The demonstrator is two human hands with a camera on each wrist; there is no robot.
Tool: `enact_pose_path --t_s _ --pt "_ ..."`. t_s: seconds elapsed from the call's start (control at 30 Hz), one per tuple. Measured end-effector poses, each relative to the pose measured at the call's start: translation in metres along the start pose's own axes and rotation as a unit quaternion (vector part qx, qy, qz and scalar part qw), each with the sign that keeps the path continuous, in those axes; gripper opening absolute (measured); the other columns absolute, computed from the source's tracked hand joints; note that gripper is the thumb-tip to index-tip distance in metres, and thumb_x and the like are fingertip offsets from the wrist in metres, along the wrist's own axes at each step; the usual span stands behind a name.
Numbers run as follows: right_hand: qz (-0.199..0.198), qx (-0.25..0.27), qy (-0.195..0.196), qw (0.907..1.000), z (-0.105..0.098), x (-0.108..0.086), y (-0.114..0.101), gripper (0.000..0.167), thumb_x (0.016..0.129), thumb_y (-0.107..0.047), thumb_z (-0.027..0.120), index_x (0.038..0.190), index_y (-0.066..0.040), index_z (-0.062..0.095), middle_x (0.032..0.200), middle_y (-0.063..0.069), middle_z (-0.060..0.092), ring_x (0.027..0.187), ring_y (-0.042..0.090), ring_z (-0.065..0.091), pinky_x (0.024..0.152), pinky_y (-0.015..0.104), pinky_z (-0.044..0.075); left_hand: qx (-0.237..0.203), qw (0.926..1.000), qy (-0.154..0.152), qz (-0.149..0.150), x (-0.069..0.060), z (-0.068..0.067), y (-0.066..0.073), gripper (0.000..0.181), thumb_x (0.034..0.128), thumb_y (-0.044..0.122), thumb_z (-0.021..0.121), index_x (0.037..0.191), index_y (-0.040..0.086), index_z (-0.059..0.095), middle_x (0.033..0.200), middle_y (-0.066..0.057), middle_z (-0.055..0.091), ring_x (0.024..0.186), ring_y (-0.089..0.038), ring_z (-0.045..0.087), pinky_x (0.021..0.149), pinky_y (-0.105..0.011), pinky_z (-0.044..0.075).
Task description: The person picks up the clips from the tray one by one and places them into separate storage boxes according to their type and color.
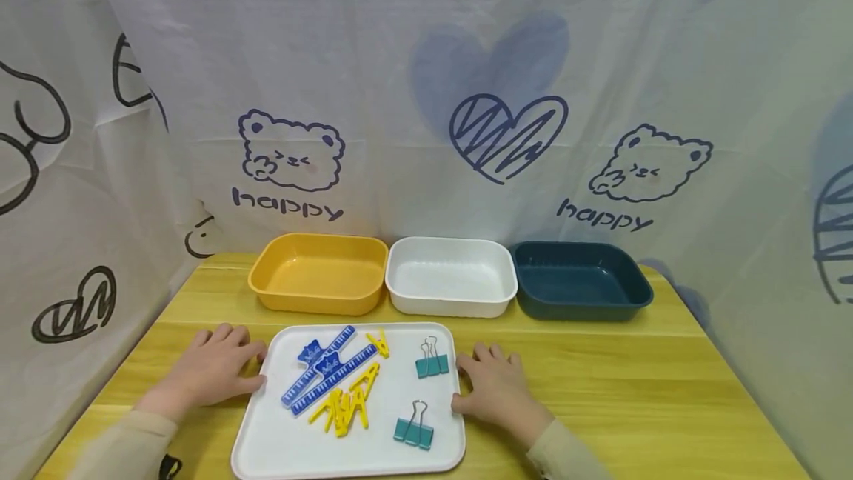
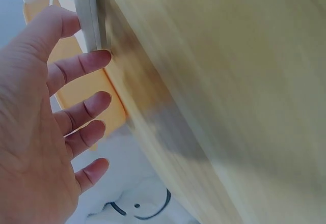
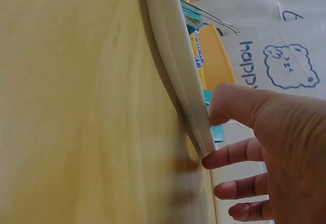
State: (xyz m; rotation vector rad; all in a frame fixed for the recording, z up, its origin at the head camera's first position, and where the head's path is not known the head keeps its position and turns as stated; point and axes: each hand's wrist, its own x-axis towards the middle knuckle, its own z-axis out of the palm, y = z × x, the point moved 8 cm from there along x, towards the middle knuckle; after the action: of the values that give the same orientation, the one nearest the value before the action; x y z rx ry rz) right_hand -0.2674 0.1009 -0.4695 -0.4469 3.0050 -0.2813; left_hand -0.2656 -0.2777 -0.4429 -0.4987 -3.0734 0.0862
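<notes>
Fingers of the left hand (image 1: 216, 369) are spread apart, the thumb and index tip at the left rim of the white tray (image 1: 266, 439), the other three held clear of it. On the opposite rim the right hand (image 1: 496, 391) does much the same: thumb and index fingertip at the edge, the remaining fingers parted. Light sleeves (image 1: 566, 458) end at both wrists.

Between the hands the tray lies flat near the front of the table. Its left half carries two blue clips (image 1: 336, 380) with piano-key bars, slanting side by side, and yellow clothespins (image 1: 342, 413), most bunched together and one apart near the back. Two teal binder clips (image 1: 413, 432) sit on the right, one behind the other, wire loops raised.

Beyond the tray, three boxes stand close in a row: an orange box (image 1: 320, 302), a white box (image 1: 451, 306) and a dark blue-green box (image 1: 583, 310). The table (image 1: 600, 384) has a yellowish wood grain with long straight seams running crosswise; the wrist views show soft shadows on it near the hands.

Behind and at both sides hangs pale, creased cloth (image 1: 400, 58), printed with blue hearts, scribbled hearts, curly bear faces and the word "happy".
</notes>
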Motion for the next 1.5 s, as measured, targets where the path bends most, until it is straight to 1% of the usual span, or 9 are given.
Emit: enact_pose_path --t_s 0.13,0.4,0.73,0.97,1.13,1.23,1.37,1.5 --pt "0.011 0.005 0.002 0.9999 -0.002 -0.004 0.012 0.039 0.07 -0.045 0.074 0.101 -0.024 0.063 0.092 -0.001 0.048 0.092 0.023 0.042 0.078 0.047 0.034 -0.002 0.9998 0.014 0.012 0.004 0.001 0.01 0.028 0.08 0.054 0.07 0.097 0.033 0.063 0.09 0.006 0.046 0.089 -0.019 0.041 0.073 -0.04 0.031" --pt "0.024 0.008 -0.003 0.9997 -0.004 -0.012 0.033 0.037 0.069 -0.043 0.076 0.098 -0.025 0.062 0.089 -0.003 0.046 0.088 0.021 0.04 0.077 0.047 0.034 -0.007 0.9994 0.023 0.026 0.014 -0.002 0.031 0.029 0.0796 0.053 0.071 0.098 0.031 0.064 0.091 0.006 0.047 0.09 -0.02 0.041 0.075 -0.04 0.031" --pt "0.04 -0.008 -0.006 0.9992 -0.008 -0.018 0.059 0.034 0.069 -0.043 0.077 0.094 -0.026 0.06 0.091 -0.003 0.048 0.089 0.023 0.043 0.081 0.05 0.039 -0.013 0.9991 0.021 0.035 0.025 -0.002 0.054 0.032 0.0816 0.054 0.069 0.101 0.029 0.064 0.095 0.003 0.048 0.091 -0.02 0.042 0.078 -0.041 0.033" --pt "0.051 -0.003 -0.034 0.9981 -0.014 -0.023 0.076 0.032 0.071 -0.039 0.078 0.092 -0.025 0.06 0.091 -0.001 0.049 0.088 0.023 0.043 0.079 0.05 0.04 -0.012 0.9993 0.01 0.035 0.034 0.002 0.069 0.036 0.0834 0.056 0.066 0.106 0.028 0.063 0.097 0.002 0.048 0.093 -0.021 0.042 0.079 -0.041 0.034" --pt "0.059 0.009 -0.058 0.9966 -0.018 -0.024 0.086 0.031 0.071 -0.037 0.08 0.091 -0.025 0.059 0.091 0.0 0.05 0.088 0.023 0.043 0.077 0.049 0.038 -0.015 0.9992 0.012 0.035 0.038 0.004 0.076 0.035 0.0838 0.057 0.065 0.105 0.03 0.062 0.097 0.002 0.048 0.094 -0.02 0.042 0.078 -0.04 0.033" --pt "0.063 0.021 -0.069 0.9954 -0.02 -0.025 0.091 0.031 0.072 -0.036 0.08 0.091 -0.024 0.059 0.091 0.0 0.05 0.088 0.023 0.044 0.077 0.048 0.037 -0.025 0.9993 0.003 0.028 0.041 0.005 0.08 0.034 0.0836 0.057 0.066 0.106 0.031 0.061 0.098 0.002 0.048 0.094 -0.02 0.041 0.079 -0.04 0.033" --pt "0.063 0.023 -0.074 0.995 -0.023 -0.027 0.096 0.031 0.072 -0.034 0.081 0.087 -0.024 0.056 0.089 0.0 0.049 0.087 0.023 0.043 0.075 0.046 0.036 -0.041 0.9989 -0.013 0.021 0.045 0.006 0.086 0.035 0.0839 0.057 0.066 0.106 0.031 0.062 0.1 0.001 0.049 0.095 -0.021 0.041 0.08 -0.041 0.034" --pt "0.06 0.024 -0.077 0.9949 -0.026 -0.029 0.102 0.031 0.071 -0.031 0.08 0.084 -0.023 0.053 0.088 0.001 0.048 0.086 0.023 0.043 0.074 0.049 0.036 -0.053 0.998 -0.031 0.016 0.047 0.005 0.092 0.034 0.0839 0.058 0.066 0.106 0.032 0.062 0.103 0.0 0.051 0.097 -0.021 0.041 0.082 -0.042 0.035"
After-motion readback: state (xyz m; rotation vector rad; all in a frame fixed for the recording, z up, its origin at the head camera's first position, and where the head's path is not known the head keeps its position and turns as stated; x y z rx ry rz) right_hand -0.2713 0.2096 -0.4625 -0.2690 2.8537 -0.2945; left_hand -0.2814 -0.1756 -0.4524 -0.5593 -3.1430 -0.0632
